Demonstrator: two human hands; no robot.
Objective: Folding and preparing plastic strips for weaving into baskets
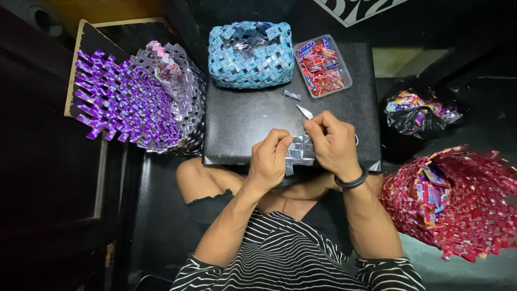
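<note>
My left hand (pixel 269 159) and my right hand (pixel 333 144) both pinch a small silver woven strip of folded wrappers (pixel 299 153) at the near edge of a black board (pixel 242 118) on my lap. A thin silver folded piece (pixel 304 111) sticks up just above my right hand's fingers. A black band circles my right wrist. A single loose silver folded wrapper (pixel 292 95) lies on the board beyond my hands.
A blue woven basket (pixel 250 54) and a clear tray of red wrappers (pixel 321 67) stand at the board's far edge. A purple and silver woven piece (pixel 134 99) lies left. A red woven basket (pixel 458 199) and a black bag of wrappers (pixel 420 116) sit right.
</note>
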